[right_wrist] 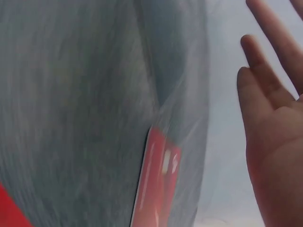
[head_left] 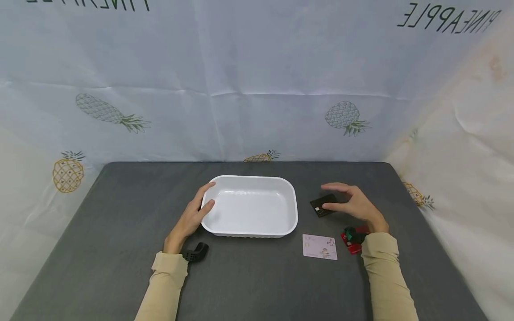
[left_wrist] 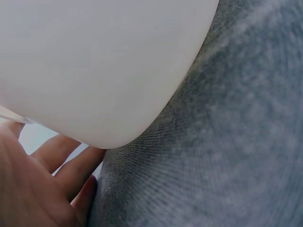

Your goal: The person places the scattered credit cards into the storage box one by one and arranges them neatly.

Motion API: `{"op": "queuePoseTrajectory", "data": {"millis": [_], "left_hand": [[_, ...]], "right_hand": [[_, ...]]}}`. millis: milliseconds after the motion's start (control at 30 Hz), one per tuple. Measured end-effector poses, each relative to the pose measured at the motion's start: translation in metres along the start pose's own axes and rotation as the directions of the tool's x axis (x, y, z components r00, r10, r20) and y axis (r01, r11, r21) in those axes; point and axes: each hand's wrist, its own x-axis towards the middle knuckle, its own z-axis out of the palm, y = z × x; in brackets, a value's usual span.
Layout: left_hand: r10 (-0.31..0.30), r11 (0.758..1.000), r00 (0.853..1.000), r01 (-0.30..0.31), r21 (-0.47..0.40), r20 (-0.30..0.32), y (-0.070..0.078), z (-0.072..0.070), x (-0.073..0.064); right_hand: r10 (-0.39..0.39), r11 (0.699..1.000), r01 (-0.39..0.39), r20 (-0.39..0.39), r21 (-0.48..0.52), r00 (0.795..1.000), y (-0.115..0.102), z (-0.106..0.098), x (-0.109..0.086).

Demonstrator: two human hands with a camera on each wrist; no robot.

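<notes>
A white rectangular tray (head_left: 249,232) sits on the dark table. At its left end my left hand (head_left: 192,218) holds the rim, thumb over the edge; in the left wrist view its fingers (left_wrist: 71,170) lie against the tray's outer wall (left_wrist: 109,80). Over a black card (head_left: 318,205) hovers my right hand (head_left: 355,205), thumb and fingers spread apart. The thumb overlaps the card in the head view; whether it touches cannot be told. The right wrist view shows the hand (right_wrist: 279,127) with its fingers extended.
A pale pink card (head_left: 320,247) lies nearer me, right of the tray. Under my right wrist is a red card (head_left: 354,248), partly hidden by the wrist camera. Behind the table hangs a white cloth (head_left: 241,125) printed with pineapples.
</notes>
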Motion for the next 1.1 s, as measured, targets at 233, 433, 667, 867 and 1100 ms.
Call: {"op": "queuePoseTrajectory", "data": {"millis": [233,433,667,867,1100], "left_hand": [[0.001,1.0,1.0,-0.001,-0.005,0.004,0.001,0.001,0.0],[0.0,1.0,1.0,0.0,-0.021,0.004,0.001,0.002,0.0],[-0.01,1.0,1.0,0.01,-0.022,0.001,0.002,0.001,0.001],[-0.016,1.0,1.0,0.016,-0.022,0.001,0.002,0.001,0.001],[-0.021,0.999,1.0,0.021,-0.028,-0.005,0.002,0.002,0.001]], "right_hand": [[0.039,0.999,-0.037,0.092,-0.024,0.995,0.011,-0.007,0.006],[0.066,0.992,-0.049,0.141,-0.118,0.988,0.015,-0.004,0.009],[0.082,0.969,-0.04,0.164,-0.242,0.983,0.02,-0.002,0.011],[0.075,0.961,-0.03,0.154,-0.276,0.985,0.022,-0.002,0.012],[0.136,0.948,-0.09,0.135,-0.304,0.982,0.017,0.0,0.014]]}}
